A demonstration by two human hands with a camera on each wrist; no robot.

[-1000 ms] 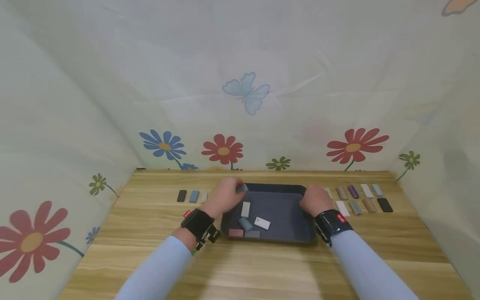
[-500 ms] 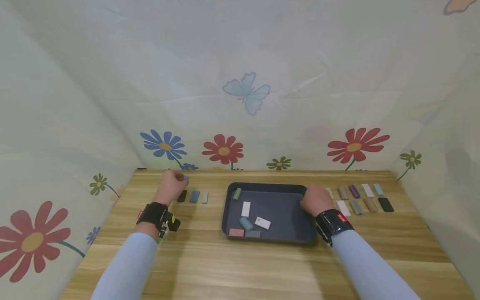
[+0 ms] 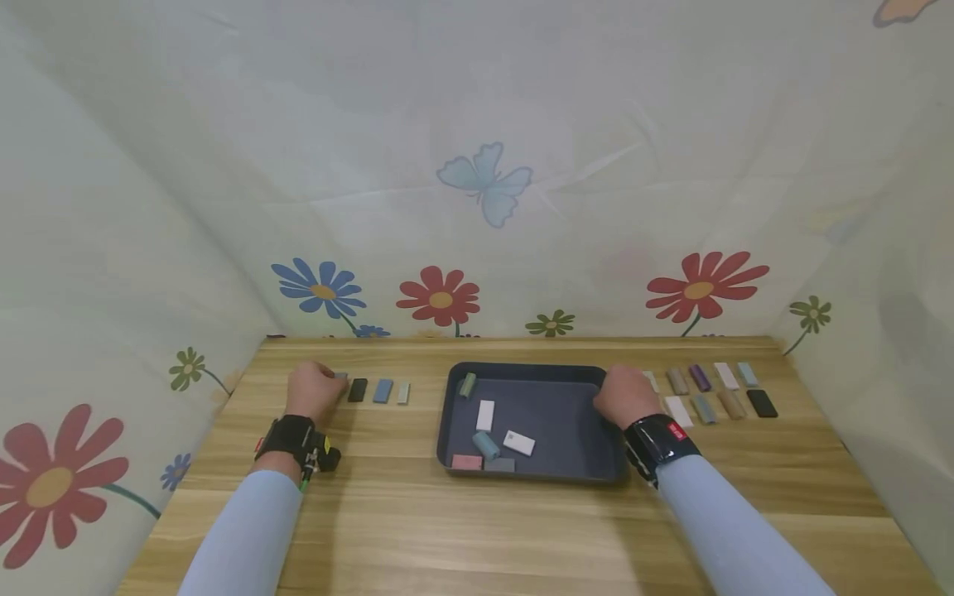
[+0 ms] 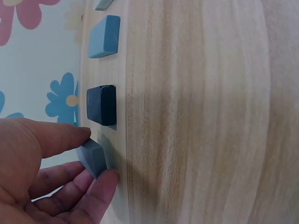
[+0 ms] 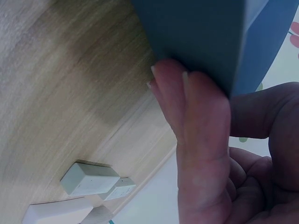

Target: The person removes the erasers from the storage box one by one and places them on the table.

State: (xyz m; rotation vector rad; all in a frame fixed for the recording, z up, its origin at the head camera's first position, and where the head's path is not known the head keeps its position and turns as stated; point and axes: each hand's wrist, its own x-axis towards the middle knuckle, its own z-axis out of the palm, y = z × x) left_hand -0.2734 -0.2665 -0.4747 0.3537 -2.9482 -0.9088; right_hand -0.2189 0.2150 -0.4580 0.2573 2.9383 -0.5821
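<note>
My left hand (image 3: 313, 391) is at the far left of the wooden table, its thumb and fingers pinching a small grey-blue block (image 4: 93, 157). The block is at the table surface or just over it; I cannot tell whether it touches. Beside it, in a row running right, lie a black block (image 3: 358, 390), a blue block (image 3: 383, 391) and a pale green block (image 3: 403, 393). With my right hand (image 3: 628, 397) I grip the right rim of a dark tray (image 3: 570, 430). Inside the tray are several pieces, among them a green roll (image 3: 467, 385) and a pink block (image 3: 467, 462).
To the right of the tray, small pieces lie in two rows, including a purple roll (image 3: 700, 378) and a black block (image 3: 762, 403). A flowered cloth wall (image 3: 484, 273) rises along the table's back and side edges.
My left hand has moved from the tray's left side to the far left of the table, carrying the grey-blue block, and has come down beside the black block. My right hand stays on the tray.
</note>
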